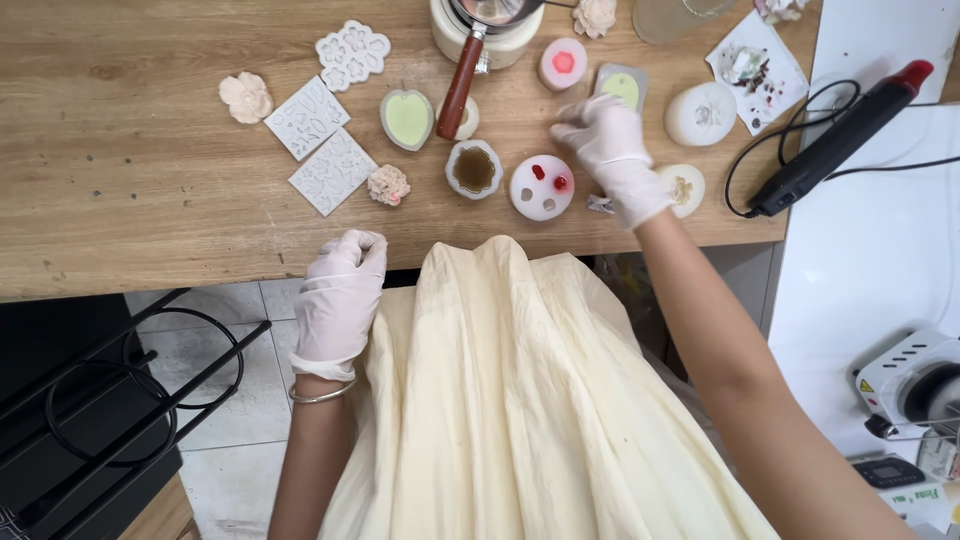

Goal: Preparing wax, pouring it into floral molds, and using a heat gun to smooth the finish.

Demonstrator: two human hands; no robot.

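Observation:
My left hand [340,297], in a white glove, rests curled at the near edge of the wooden table [130,180], holding nothing I can see. My right hand [610,150], also gloved, reaches over the table with fingers bent, touching the near edge of a rectangular mold with green fill [622,86]. Just left of it lies a round white mold with red spots [542,187]. Nearby are a brown-filled mold [474,169], a heart-shaped green mold [407,118] and a pink mold [563,63].
Flat white relief molds [320,145] and flower casts [246,97] lie at the left. A pot with a wooden handle [461,85] stands at the back. A black heat tool with a cord [840,135] lies at the right. Cream fabric [520,400] covers my lap.

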